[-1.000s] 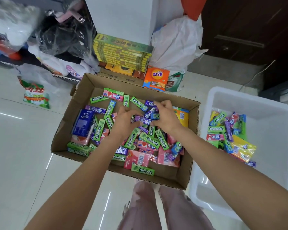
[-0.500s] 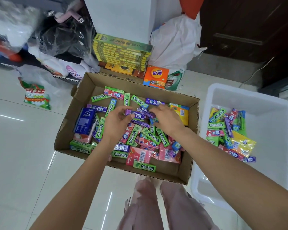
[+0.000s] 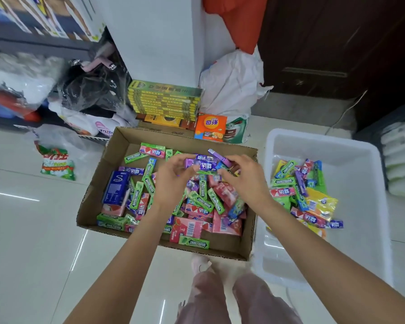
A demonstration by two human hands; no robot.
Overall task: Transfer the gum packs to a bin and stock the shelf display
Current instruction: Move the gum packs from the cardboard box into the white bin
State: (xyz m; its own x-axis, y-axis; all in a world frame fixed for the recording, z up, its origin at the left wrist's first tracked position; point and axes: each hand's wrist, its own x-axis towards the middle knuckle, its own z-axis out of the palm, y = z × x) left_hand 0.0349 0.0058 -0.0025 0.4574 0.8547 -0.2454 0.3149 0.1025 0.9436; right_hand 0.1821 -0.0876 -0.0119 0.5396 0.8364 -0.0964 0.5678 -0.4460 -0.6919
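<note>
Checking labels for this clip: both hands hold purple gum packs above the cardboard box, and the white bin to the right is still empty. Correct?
Not quite. In the head view the white bin is not empty: it already holds a pile of gum packs. The rest stands: the left hand and right hand hold purple gum packs above the cardboard box.
</note>
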